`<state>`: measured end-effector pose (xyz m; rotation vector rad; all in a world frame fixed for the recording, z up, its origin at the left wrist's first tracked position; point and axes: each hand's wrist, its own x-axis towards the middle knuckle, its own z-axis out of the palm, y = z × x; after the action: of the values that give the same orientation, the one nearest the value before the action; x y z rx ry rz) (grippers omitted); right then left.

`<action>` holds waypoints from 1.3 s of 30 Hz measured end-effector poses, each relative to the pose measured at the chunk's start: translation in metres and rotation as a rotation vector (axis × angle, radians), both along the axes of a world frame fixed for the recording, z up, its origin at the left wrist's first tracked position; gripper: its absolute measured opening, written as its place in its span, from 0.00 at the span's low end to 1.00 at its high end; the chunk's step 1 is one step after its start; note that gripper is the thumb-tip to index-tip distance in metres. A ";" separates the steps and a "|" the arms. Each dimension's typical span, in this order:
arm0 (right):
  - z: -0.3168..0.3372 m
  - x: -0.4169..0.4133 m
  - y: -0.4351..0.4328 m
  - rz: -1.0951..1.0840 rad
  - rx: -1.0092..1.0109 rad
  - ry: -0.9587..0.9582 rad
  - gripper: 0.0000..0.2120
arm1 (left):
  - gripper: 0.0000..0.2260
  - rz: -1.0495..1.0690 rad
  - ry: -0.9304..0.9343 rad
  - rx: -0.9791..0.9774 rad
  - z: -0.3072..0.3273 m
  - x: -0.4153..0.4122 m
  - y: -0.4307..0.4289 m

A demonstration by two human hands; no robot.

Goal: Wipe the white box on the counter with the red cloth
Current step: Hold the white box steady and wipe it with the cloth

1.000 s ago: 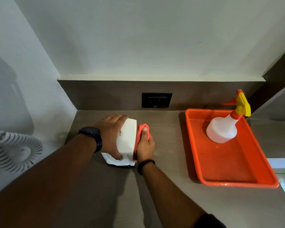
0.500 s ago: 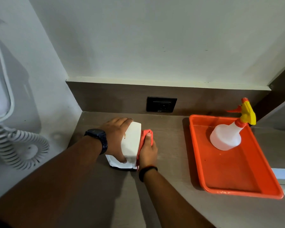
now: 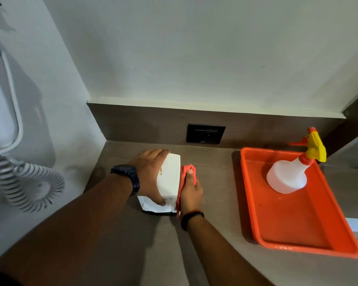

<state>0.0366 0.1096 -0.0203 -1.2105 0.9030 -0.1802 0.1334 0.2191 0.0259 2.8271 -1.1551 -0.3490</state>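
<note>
The white box (image 3: 168, 178) sits on the grey-brown desk (image 3: 211, 203) near its back left corner, its long axis running from the near edge toward the back wall, slightly tilted so the far end leans right. The left hand (image 3: 150, 176) is clamped over the box's top and left side, thumb at the near end. The right hand (image 3: 191, 193) grips the red cloth (image 3: 184, 178), pressing it flat against the box's right face. An orange tray (image 3: 322, 242) lies well apart to the right, carrying a white spray bottle (image 3: 285, 178) with a yellow trigger head.
</note>
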 end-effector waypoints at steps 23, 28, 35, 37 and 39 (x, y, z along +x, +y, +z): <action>0.056 -0.002 -0.003 -0.060 -0.118 -0.376 0.16 | 0.73 0.151 0.234 -0.290 0.003 -0.006 0.030; 0.058 0.033 0.000 0.757 -1.265 -0.145 0.21 | 0.72 0.235 0.291 -0.441 0.005 -0.007 0.049; 0.056 0.028 0.013 0.884 -1.522 -0.141 0.19 | 0.73 0.009 0.322 -0.373 0.010 0.005 0.036; 0.053 0.020 0.007 0.875 -1.516 -0.168 0.19 | 0.72 0.008 0.344 -0.341 0.009 0.006 0.035; 0.049 0.013 -0.003 0.860 -1.496 -0.189 0.20 | 0.71 0.040 0.355 -0.323 0.010 0.005 0.033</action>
<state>0.0492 0.1065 0.0290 -2.7778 -0.1602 -0.2656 0.1387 0.2525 0.0355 2.3833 -0.9781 -0.5752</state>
